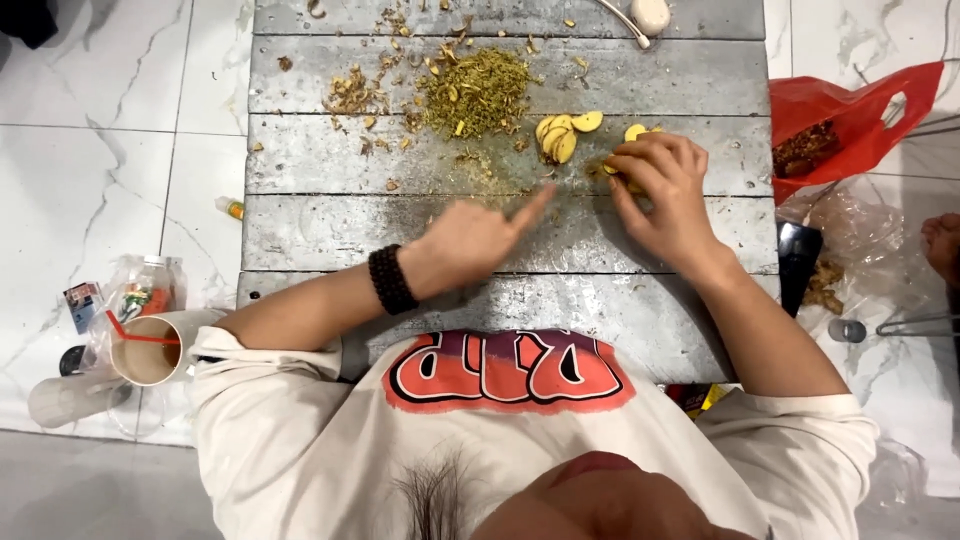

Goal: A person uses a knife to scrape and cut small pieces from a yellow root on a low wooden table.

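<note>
Yellow slices [560, 137] lie fanned on grey plank table [330, 230], just right of greenish chopped pile [475, 92]. More yellow pieces [636, 131] sit right of fan, partly under right hand [665, 195]. Right hand curled, fingertips pinching pieces against table. Left hand [478, 238] below pile, loosely fisted, index finger pointing toward slices, holding nothing. Dark bead bracelet [390, 280] on left wrist. Brown scraps [350, 95] left of pile. Red plastic bag [850, 125] far right of pile, off table. Paper cup [145, 350] with drink far lower left, on floor.
</note>
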